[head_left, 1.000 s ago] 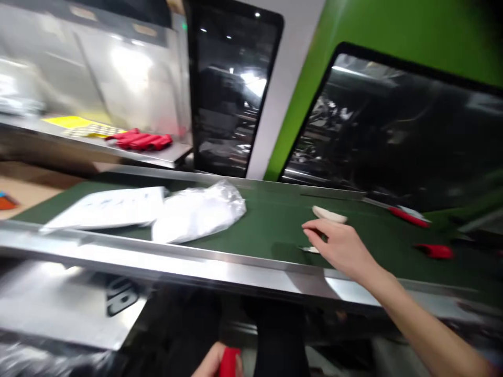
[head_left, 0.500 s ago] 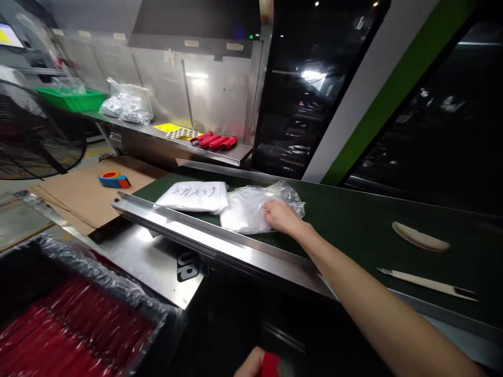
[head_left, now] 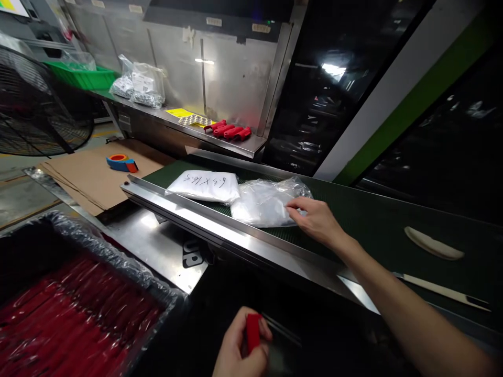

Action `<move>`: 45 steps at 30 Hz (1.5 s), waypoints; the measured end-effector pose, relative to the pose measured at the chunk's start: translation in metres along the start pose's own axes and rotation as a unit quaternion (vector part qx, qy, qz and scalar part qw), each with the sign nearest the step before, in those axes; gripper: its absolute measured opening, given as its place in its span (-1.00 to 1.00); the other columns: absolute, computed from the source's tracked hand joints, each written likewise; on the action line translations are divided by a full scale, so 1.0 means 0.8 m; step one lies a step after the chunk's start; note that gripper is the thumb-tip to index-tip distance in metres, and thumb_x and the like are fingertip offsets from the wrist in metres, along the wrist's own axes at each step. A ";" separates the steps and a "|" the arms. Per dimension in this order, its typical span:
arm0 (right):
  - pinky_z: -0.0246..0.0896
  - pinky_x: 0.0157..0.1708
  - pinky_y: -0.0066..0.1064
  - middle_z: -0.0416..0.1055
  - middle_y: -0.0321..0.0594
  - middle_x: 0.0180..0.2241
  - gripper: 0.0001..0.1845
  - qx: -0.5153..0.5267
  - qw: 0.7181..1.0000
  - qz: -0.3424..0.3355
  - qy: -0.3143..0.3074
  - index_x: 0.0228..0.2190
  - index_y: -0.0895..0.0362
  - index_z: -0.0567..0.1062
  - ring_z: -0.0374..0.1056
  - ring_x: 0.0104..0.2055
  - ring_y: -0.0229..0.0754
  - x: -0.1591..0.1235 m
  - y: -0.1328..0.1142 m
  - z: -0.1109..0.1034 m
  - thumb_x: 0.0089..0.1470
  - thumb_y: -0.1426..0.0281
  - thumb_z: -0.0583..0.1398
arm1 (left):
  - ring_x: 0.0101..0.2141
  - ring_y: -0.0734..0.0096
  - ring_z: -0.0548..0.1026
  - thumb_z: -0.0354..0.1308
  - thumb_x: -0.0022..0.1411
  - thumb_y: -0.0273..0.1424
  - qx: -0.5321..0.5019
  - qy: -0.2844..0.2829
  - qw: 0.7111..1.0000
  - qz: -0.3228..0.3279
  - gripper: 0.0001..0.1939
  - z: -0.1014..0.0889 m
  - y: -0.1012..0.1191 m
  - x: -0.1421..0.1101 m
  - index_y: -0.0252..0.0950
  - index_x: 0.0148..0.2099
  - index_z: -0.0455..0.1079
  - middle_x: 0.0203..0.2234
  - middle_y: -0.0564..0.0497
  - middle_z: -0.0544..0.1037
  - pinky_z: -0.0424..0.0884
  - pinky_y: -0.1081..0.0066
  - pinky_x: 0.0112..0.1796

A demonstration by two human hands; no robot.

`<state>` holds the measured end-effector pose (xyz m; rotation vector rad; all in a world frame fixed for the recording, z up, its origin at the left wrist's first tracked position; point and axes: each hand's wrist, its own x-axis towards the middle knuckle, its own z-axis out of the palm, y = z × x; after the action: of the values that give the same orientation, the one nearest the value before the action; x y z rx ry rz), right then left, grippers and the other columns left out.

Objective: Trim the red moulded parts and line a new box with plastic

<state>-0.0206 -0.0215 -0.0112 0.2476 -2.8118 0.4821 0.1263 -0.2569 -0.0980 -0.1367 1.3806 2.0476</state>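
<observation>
My left hand [head_left: 240, 348] is low in the view, its fingers wrapped round a red plastic part [head_left: 253, 333] that stands partly out of the grip. My right hand [head_left: 316, 217] reaches over the belt, thumb and forefinger pinched at the right side of a stack of clear plastic bags [head_left: 261, 204]. The pinched edge is thin and hard to make out. Left of that stack, touching it, lies a white packet [head_left: 204, 186] with handwritten figures on it.
The green belt [head_left: 365, 225] has a metal side rail [head_left: 220, 230]. A pale curved piece [head_left: 432, 243] and a knife [head_left: 444, 290] lie on its right. A lined box of wrapped red parts [head_left: 74, 324], a tape dispenser [head_left: 121, 162], several red parts [head_left: 228, 131] and a fan [head_left: 39, 99] stand around.
My right hand has drawn back rightward across the plastic bags, fingertips now at their side. My left hand has risen further into view with the red part. The whole view has shifted slightly.
</observation>
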 end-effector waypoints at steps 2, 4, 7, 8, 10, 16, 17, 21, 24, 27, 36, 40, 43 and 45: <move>0.27 -0.14 -0.40 0.49 -0.27 -0.26 -0.81 0.038 0.998 -0.024 0.041 -0.31 0.12 0.50 0.39 -0.20 -0.27 -0.040 -0.023 -0.020 0.25 0.37 0.09 | -0.57 0.65 0.18 0.29 0.07 -0.35 -0.036 0.001 0.999 0.032 -0.76 0.008 0.020 0.005 -0.27 -0.29 0.27 -0.52 0.15 0.26 0.11 0.58 -0.57; 0.27 -0.16 -0.43 0.48 -0.29 -0.26 -0.84 0.069 0.995 -0.047 0.062 -0.29 0.09 0.49 0.39 -0.20 -0.28 -0.086 -0.049 -0.033 0.24 0.35 0.11 | -0.56 0.65 0.20 0.30 0.11 -0.28 -0.042 -0.009 0.998 0.049 -0.70 0.020 0.044 0.007 -0.28 -0.20 0.28 -0.52 0.15 0.28 0.12 0.59 -0.57; 0.26 -0.18 -0.45 0.45 -0.28 -0.27 -0.93 0.062 0.991 -0.084 0.080 -0.24 0.08 0.45 0.38 -0.21 -0.29 -0.150 -0.076 -0.037 0.22 0.43 0.15 | -0.59 0.72 0.21 0.38 0.07 -0.26 -0.057 -0.061 0.996 0.031 -0.53 0.038 0.065 0.008 -0.27 -0.06 0.27 -0.40 0.11 0.40 0.10 0.63 -0.60; 0.25 -0.18 -0.43 0.45 -0.27 -0.28 -0.93 0.043 0.991 -0.094 0.080 -0.23 0.09 0.43 0.38 -0.22 -0.28 -0.168 -0.081 -0.034 0.22 0.45 0.15 | -0.58 0.74 0.22 0.41 0.03 -0.28 -0.074 -0.081 0.994 0.019 -0.47 0.043 0.065 0.009 -0.25 -0.02 0.26 -0.30 0.08 0.44 0.11 0.64 -0.61; 0.23 -0.18 -0.37 0.44 -0.25 -0.29 -0.92 0.004 0.993 -0.097 0.070 -0.21 0.11 0.42 0.37 -0.24 -0.25 -0.198 -0.083 -0.025 0.21 0.45 0.16 | -0.58 0.75 0.25 0.43 0.00 -0.31 -0.099 -0.086 0.991 -0.003 -0.42 0.051 0.056 0.010 -0.22 0.01 0.23 -0.19 0.05 0.45 0.14 0.65 -0.62; 0.25 -0.22 -0.44 0.41 -0.29 -0.32 -0.94 0.056 0.998 -0.032 0.021 -0.21 0.09 0.42 0.35 -0.27 -0.31 -0.257 -0.075 -0.008 0.25 0.43 0.15 | -0.66 0.74 0.19 0.28 0.15 -0.41 -0.035 -0.015 0.999 -0.035 -0.61 0.056 0.021 0.009 -0.21 -0.03 0.21 -0.42 0.16 0.43 0.10 0.63 -0.65; 0.26 -0.19 -0.45 0.42 -0.28 -0.29 -0.92 0.069 0.997 -0.016 0.021 -0.19 0.08 0.42 0.36 -0.24 -0.31 -0.263 -0.075 -0.008 0.25 0.41 0.15 | -0.66 0.74 0.19 0.29 0.14 -0.40 -0.025 -0.021 0.999 -0.040 -0.61 0.056 0.018 0.008 -0.21 -0.04 0.20 -0.42 0.16 0.44 0.10 0.63 -0.65; 0.31 -0.20 -0.56 0.44 -0.32 -0.22 -0.88 0.113 0.983 0.122 0.072 -0.18 0.01 0.45 0.39 -0.21 -0.34 -0.283 -0.077 -0.008 0.25 0.29 0.17 | -0.64 0.73 0.20 0.33 0.10 -0.41 0.004 -0.025 0.999 -0.047 -0.60 0.059 0.014 0.007 -0.21 -0.09 0.20 -0.44 0.19 0.41 0.15 0.62 -0.60; 0.31 -0.39 -0.69 0.48 -0.41 -0.30 -0.88 0.198 0.954 0.219 0.052 -0.23 -0.05 0.48 0.43 -0.33 -0.40 -0.292 -0.081 -0.001 0.21 0.21 0.20 | -0.57 0.71 0.26 0.35 0.08 -0.43 0.025 -0.041 0.998 -0.039 -0.60 0.065 0.010 0.006 -0.23 -0.10 0.23 -0.45 0.18 0.41 0.21 0.61 -0.51; 0.37 -0.36 -0.69 0.53 -0.38 -0.27 -0.79 0.347 0.898 0.271 -0.019 -0.22 -0.04 0.50 0.48 -0.30 -0.36 -0.295 -0.083 0.010 0.15 0.13 0.24 | -0.43 0.62 0.37 0.36 0.07 -0.43 0.038 -0.073 0.996 -0.033 -0.60 0.071 0.005 0.004 -0.26 -0.10 0.25 -0.43 0.14 0.44 0.30 0.55 -0.34; 0.21 -0.57 -0.61 0.32 -0.36 -0.60 -0.61 0.450 0.817 0.359 -0.030 -0.50 0.11 0.37 0.27 -0.56 -0.37 -0.301 -0.078 0.017 0.10 0.06 0.23 | -0.48 0.61 0.33 0.31 0.09 -0.43 0.069 -0.070 0.994 -0.049 -0.67 0.078 0.000 -0.001 -0.26 -0.15 0.24 -0.45 0.14 0.38 0.27 0.55 -0.43; 0.19 -0.55 -0.55 0.31 -0.36 -0.52 -0.76 0.359 0.868 0.340 0.027 -0.46 0.08 0.32 0.26 -0.51 -0.34 -0.306 -0.077 0.025 0.09 0.23 0.22 | -0.56 0.64 0.25 0.20 0.13 -0.44 0.095 -0.029 0.995 -0.032 -0.71 0.079 -0.004 0.006 -0.22 -0.12 0.21 -0.44 0.16 0.33 0.12 0.57 -0.59; 0.22 -0.44 -0.51 0.32 -0.35 -0.40 -0.96 0.302 0.912 0.277 -0.007 -0.40 0.06 0.32 0.28 -0.41 -0.33 -0.304 -0.081 0.030 0.09 0.41 0.14 | -0.53 0.62 0.27 0.12 0.12 -0.52 0.184 0.009 0.982 0.041 -0.72 0.078 -0.010 0.014 -0.21 -0.11 0.22 -0.44 0.17 0.31 0.23 0.55 -0.51; 0.24 -0.34 -0.52 0.35 -0.35 -0.27 -0.87 0.269 0.934 0.237 -0.004 -0.28 0.03 0.34 0.29 -0.33 -0.34 -0.300 -0.085 0.029 0.09 0.47 0.11 | -0.48 0.59 0.29 0.09 0.12 -0.54 0.219 0.033 0.972 0.077 -0.70 0.074 -0.014 0.019 -0.20 -0.10 0.21 -0.43 0.17 0.32 0.27 0.54 -0.45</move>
<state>0.2157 -0.0637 -0.0838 -0.3396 -2.6715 1.3590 0.1364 -0.1960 -0.0874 0.0973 1.8982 1.8172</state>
